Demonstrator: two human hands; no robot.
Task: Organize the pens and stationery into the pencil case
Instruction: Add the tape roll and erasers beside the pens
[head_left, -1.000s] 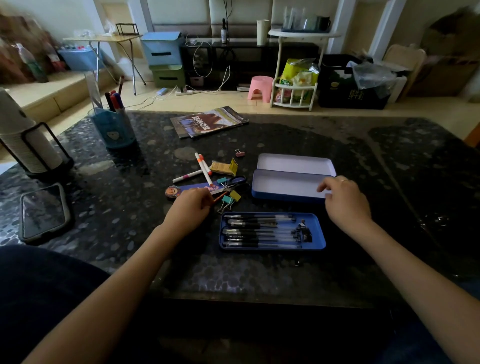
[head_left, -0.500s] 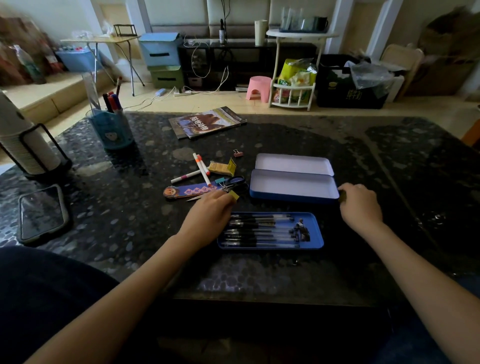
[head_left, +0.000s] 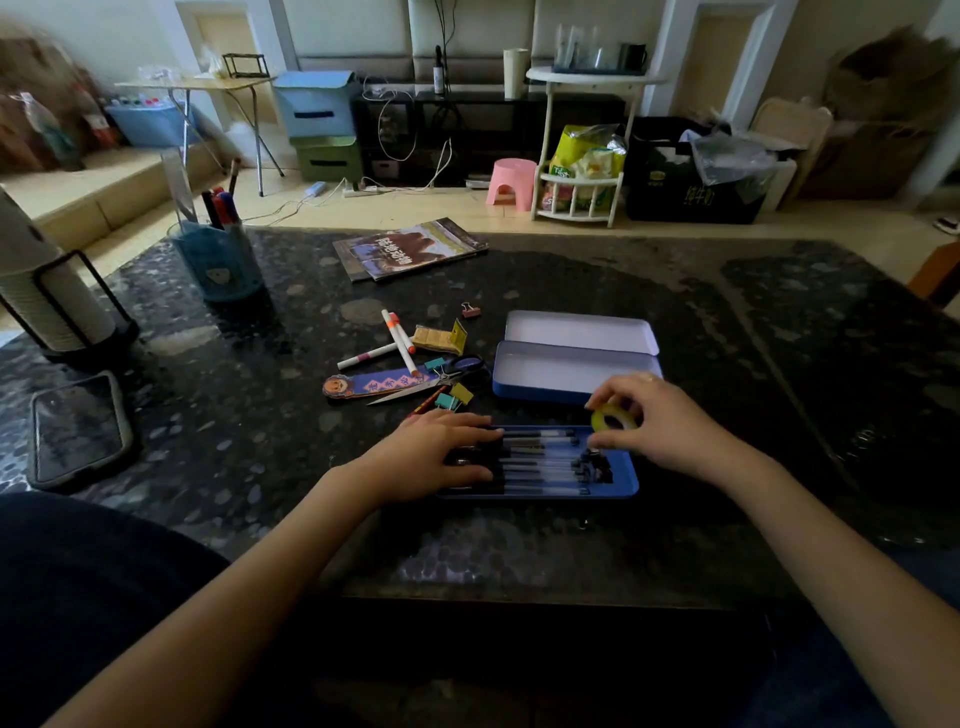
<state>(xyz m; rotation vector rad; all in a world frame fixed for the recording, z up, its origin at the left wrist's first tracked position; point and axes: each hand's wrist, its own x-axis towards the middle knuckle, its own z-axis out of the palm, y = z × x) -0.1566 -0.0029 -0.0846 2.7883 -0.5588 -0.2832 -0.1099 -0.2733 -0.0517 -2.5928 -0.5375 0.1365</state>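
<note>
Blue tray (head_left: 626, 486) on dark table (head_left: 727, 364), filled with a row of black pens (head_left: 540, 462) lying side by side; left hand (head_left: 431, 457) flat on their left ends, fingers straight. Right hand (head_left: 660, 421) over tray's far right corner, pinching a small yellow tape roll (head_left: 613, 418) between thumb and fingertips. Just behind, open pencil case (head_left: 524, 387) with hinged lid (head_left: 579, 332), nothing visible inside; farther left, blue pen cup (head_left: 221, 270) holding markers upright.
</note>
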